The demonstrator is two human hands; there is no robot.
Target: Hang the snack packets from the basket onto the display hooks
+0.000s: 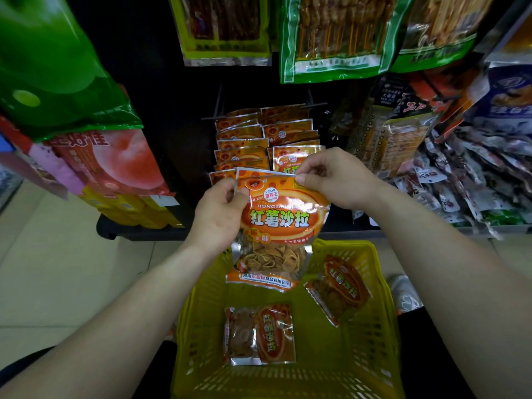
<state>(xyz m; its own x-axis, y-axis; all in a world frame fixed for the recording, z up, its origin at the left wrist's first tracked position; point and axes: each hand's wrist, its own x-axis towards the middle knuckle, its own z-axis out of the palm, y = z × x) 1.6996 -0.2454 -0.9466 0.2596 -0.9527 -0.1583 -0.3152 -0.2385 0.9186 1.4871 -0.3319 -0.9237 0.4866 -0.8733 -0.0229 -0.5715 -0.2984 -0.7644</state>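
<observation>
Head view: basket (374, 326), two packets (260, 335)

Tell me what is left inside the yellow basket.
Two orange snack packets lie flat on the floor of the yellow basket: one near the middle, one toward the right wall. The held packet covers the basket's far left corner, so that part is unseen.

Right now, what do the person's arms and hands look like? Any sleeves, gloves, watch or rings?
Both forearms are bare as far as the picture shows: no sleeve cuff comes into view. The left hand and right hand wear no gloves. No watch, band or bracelet shows at either wrist, and no ring is visible on the fingers that can be seen. Nails look short and unpainted.
</observation>
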